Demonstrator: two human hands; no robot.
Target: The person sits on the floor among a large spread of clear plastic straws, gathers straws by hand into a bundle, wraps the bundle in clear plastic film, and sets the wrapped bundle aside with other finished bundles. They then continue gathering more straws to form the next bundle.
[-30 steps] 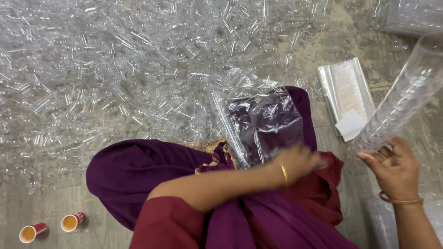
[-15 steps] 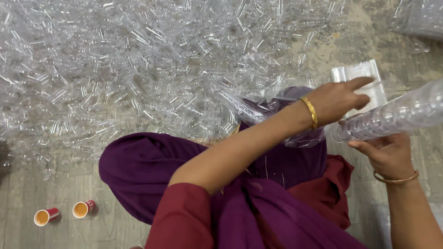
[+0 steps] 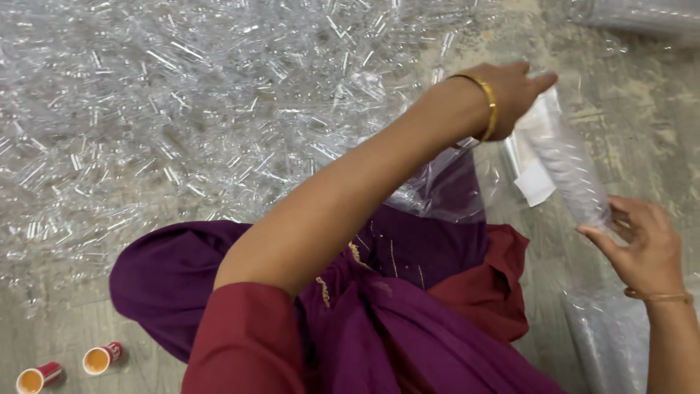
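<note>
Both hands on one long stack of clear plastic cups (image 3: 572, 182), held slantwise over the floor (image 3: 649, 95) at the right side of view. Left hand (image 3: 510, 95) is at the stack's upper end, arm stretched across the body, fingers curled together over the top; half a second ago it was lower and nearer the lap, so it has run up to the far end. Right hand (image 3: 645, 248) cups the lower end, fingers (image 3: 605, 244) bent around the base, thumb side open, clamped loosely as far as I can tell. The stack has also swung: a second ago it leaned up toward the top right corner, now it tilts top-left to bottom-right. Read: stack is being squared up or capped end to end, judging by the grip at both ends. A white paper slip (image 3: 536, 182) sits against the stack, inside or under the wrap, can't tell which. Clear plastic bag (image 3: 445, 190) lies on the purple cloth (image 3: 175, 284) over the lap. Big heap of loose clear cups (image 3: 219, 109) covers the floor across the top and left. Two small paper cups of tea (image 3: 69, 368) stand at the bottom left corner, well apart from the hands.
</note>
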